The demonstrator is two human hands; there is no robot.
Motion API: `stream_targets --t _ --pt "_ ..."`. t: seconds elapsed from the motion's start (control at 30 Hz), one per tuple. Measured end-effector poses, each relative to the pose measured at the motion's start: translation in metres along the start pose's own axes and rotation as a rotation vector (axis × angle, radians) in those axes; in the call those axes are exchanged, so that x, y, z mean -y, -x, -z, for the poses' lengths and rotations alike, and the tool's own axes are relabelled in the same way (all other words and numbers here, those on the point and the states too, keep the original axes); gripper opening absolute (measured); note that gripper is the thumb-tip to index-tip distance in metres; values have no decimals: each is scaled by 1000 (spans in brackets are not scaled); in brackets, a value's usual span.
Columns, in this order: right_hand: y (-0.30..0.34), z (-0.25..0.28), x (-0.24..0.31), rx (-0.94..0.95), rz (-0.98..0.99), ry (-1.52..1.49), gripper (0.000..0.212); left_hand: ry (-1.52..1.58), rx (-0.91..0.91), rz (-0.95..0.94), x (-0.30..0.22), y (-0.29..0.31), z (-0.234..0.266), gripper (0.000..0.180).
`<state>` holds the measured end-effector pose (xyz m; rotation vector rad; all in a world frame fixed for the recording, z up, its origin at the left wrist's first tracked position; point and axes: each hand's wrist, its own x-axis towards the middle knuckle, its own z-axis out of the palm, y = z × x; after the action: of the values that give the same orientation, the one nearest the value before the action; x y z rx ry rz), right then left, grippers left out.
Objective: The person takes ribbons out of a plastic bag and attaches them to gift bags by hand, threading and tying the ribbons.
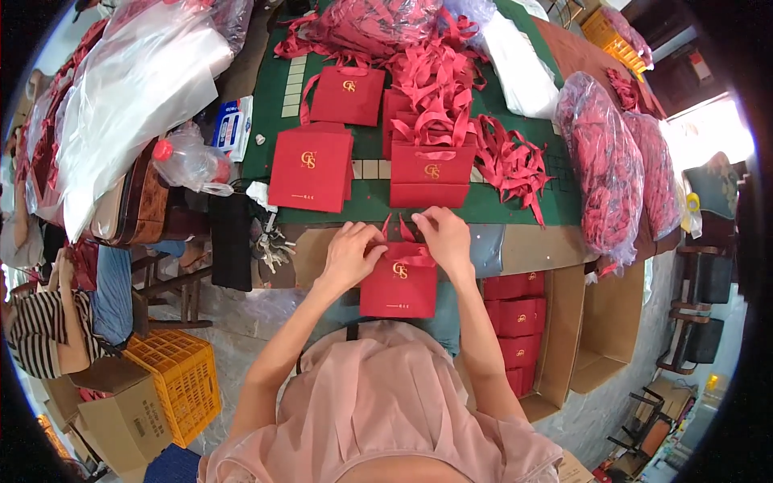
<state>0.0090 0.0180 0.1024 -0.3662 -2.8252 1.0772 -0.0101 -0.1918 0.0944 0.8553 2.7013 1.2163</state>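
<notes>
Head view, red bag: the small, nearly square red paper bag with gold marks [398, 296] is just below both hands, on the body side, its top edge by the fingers.
Ribbon: the thin red cloth ribbon [407, 231] is at the bag's top, between the hands. Its two tips poke up, away from the body, one beside each hand. Neither hand looks nearer.
Left hand: the left hand [353, 253] is narrow, pinching the ribbon at the bag's left corner.
Right hand: the right hand [444, 241] is narrow too, pinching the ribbon at the right corner.
Flat bags: a pile of flat red paper bags [310, 173] lies past the left hand.
Ribbon heap: a tangled heap of red cloth ribbons [517, 165] lies past the right hand, to its right.
</notes>
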Motion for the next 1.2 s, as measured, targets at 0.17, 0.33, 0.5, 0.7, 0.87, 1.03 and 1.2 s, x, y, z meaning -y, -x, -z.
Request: stream_targets --t 0.17,0.33,0.5,0.7,0.87,1.03,1.2 --pt "0 -13 2 73 -60 -27 26 25 -49 159 0 -14 -11 18" --pt "1 -33 -3 -62 51 -24 24 -84 -63 183 4 -29 -28 17" --pt "8 -19 -5 101 -128 -323 16 44 -85 312 -1 -27 -31 14" --pt "14 -20 -3 159 -75 -604 15 453 -65 414 -6 -22 -38 17" --pt "11 -18 -8 231 -74 -706 13 497 -56 410 -9 -21 -31 15" --pt "5 -5 -9 356 -105 -725 12 408 -45 338 -10 -17 -30 14" --pt "4 -6 -18 432 -56 -883 4 981 185 511 0 -22 -28 17"
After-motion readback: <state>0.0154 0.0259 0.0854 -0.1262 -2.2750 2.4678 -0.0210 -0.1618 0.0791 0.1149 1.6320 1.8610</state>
